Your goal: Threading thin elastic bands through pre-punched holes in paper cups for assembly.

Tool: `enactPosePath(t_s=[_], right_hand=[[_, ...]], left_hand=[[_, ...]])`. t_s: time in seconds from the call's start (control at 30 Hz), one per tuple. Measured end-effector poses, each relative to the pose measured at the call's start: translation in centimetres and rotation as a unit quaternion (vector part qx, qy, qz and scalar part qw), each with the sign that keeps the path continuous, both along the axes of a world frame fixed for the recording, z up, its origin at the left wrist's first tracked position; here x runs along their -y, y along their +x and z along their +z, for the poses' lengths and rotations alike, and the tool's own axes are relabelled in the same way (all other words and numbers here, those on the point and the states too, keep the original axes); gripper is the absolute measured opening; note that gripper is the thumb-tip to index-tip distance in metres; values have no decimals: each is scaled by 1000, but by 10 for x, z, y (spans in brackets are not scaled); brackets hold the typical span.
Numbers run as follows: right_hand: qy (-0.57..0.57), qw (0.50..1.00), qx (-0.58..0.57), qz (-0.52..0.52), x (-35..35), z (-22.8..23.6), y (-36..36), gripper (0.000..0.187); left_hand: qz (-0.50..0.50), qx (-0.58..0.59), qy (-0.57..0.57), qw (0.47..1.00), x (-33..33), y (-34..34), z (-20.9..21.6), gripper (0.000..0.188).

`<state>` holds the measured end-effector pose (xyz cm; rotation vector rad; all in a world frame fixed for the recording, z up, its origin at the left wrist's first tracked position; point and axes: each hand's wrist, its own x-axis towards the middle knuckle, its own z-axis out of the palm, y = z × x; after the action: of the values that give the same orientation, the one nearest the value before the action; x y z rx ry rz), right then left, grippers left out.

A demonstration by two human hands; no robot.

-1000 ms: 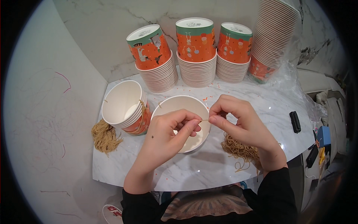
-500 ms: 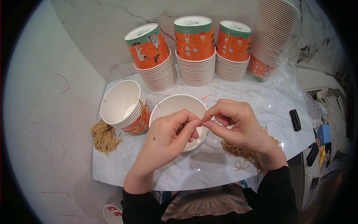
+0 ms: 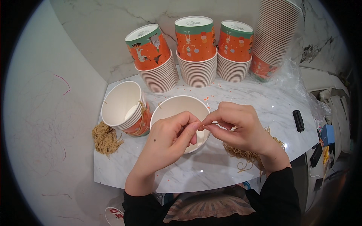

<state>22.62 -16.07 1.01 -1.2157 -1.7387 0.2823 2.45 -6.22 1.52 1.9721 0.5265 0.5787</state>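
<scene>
A white-lined paper tub [image 3: 178,106] stands mouth up in front of me, under both hands. A bit of tan cord [image 3: 160,106] pokes through its left side near the rim. At the tub's right rim, my left hand [image 3: 164,143] is closed in a pinch. Facing it, my right hand [image 3: 241,126] pinches thumb against forefinger, the fingertips of both hands nearly touching. Between them is a thin cord end, mostly hidden by the fingers. Left of the tub leans a nested stack of orange tubs [image 3: 122,103] with cord strung at their sides.
Tan cord bundles lie at the left [image 3: 105,139] and under my right wrist [image 3: 241,152]. Tall stacks of upside-down tubs [image 3: 194,45] line the wall, with a plastic-wrapped stack [image 3: 275,34] at right. A black object [image 3: 298,121] lies near the table's right edge. Small orange scraps dot the marble top.
My right fingertips have shifted slightly left, closer to the left ones. The cord that showed between the right fingers is now mostly hidden. The tub has hardly moved.
</scene>
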Motion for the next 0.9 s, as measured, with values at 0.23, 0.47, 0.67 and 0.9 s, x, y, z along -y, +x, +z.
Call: enactPosePath(t_s=[0.23,0.47,0.67,0.9], right_hand=[[-15,999,20,-24,1,8,8,14],[14,999,7,-49,0,11,15,14],[15,998,11,-52,3,14,16,15],[44,998,27,-44,3,12,16,13]], left_hand=[[6,-12,28,1000,0,0,2,18],[-61,-150,210,964,4,-4,1,46],[-106,-186,271,938,3,-1,-11,38],[30,-34,94,994,1,4,-6,32]])
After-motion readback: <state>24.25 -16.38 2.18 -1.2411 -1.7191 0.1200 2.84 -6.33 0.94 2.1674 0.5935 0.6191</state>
